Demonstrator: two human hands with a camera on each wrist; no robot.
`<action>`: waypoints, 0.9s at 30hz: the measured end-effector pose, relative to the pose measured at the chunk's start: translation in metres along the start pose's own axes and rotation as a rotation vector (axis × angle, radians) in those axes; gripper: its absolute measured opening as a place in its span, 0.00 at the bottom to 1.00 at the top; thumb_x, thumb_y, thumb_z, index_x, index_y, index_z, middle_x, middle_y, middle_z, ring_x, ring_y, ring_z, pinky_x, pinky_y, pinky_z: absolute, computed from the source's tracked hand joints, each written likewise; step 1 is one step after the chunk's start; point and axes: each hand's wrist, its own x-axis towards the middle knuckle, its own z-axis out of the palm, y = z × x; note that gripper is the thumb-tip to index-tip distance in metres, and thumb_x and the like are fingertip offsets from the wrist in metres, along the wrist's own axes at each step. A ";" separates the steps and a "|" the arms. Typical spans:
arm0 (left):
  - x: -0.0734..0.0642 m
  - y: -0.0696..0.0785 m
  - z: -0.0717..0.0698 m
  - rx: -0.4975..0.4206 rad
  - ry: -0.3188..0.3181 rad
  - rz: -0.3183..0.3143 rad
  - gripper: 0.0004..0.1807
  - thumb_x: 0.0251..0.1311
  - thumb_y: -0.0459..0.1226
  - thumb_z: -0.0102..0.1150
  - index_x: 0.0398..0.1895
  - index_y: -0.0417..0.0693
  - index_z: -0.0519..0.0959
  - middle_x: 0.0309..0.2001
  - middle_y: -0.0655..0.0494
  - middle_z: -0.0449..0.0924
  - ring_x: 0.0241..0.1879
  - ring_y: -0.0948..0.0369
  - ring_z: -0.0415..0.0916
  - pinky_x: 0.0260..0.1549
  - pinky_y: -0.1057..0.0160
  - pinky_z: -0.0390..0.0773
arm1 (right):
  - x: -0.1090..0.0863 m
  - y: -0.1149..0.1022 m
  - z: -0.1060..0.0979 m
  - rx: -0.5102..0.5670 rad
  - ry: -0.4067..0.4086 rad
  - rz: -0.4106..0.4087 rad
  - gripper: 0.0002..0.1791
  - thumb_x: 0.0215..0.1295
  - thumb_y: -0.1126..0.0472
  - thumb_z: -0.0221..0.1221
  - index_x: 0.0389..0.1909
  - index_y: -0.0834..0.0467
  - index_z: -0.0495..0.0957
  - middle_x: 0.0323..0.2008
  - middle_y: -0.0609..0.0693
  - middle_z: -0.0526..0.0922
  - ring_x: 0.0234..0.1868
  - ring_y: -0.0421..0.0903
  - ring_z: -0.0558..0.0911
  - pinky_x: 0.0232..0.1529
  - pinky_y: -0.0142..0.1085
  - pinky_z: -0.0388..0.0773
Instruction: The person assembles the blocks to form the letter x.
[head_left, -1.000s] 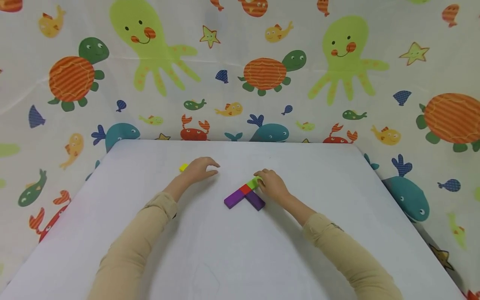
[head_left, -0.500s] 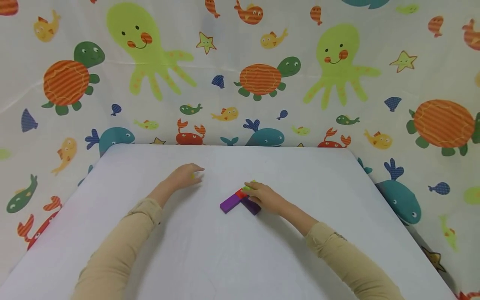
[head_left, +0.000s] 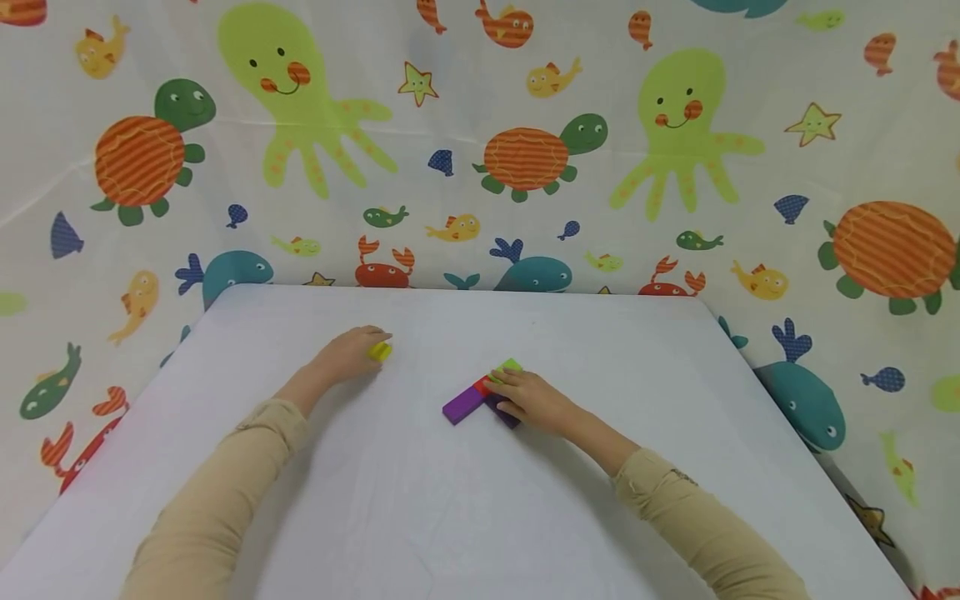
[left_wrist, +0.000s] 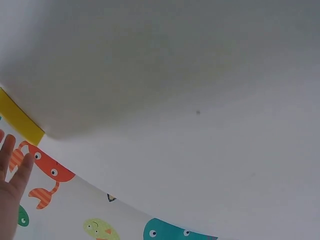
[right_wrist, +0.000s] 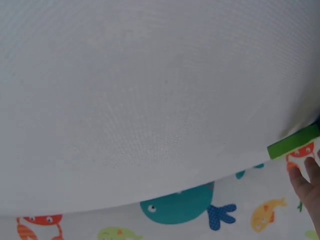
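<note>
My left hand point(head_left: 347, 355) is at a small yellow block point(head_left: 380, 351) on the left of the table, its fingers on the far side and the block's right end sticking out. In the left wrist view, fingertips are close beside the yellow block point(left_wrist: 21, 120). My right hand point(head_left: 538, 402) rests over joined blocks near the middle, fingers extended across a green block point(head_left: 512, 367) and a red block point(head_left: 482, 386). A purple block point(head_left: 463, 406) lies in line with the red one; a dark purple block point(head_left: 501, 408) slants off beneath my fingers, partly hidden.
The white tabletop point(head_left: 420, 500) spreads around the blocks. A cloth with printed sea animals point(head_left: 465, 142) hangs behind and along its sides. Between my hands, a gap separates the yellow block from the joined ones.
My left hand has moved left onto the yellow block, whose right end now shows. My right hand has shifted left from the green block's end to lie over the joined blocks.
</note>
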 end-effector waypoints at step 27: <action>0.006 -0.021 -0.004 0.026 0.034 0.043 0.23 0.52 0.25 0.63 0.55 0.35 0.75 0.55 0.35 0.74 0.56 0.40 0.69 0.59 0.43 0.67 | 0.002 0.002 0.007 0.031 -0.084 0.053 0.26 0.70 0.55 0.52 0.65 0.61 0.67 0.65 0.61 0.67 0.66 0.57 0.67 0.65 0.47 0.66</action>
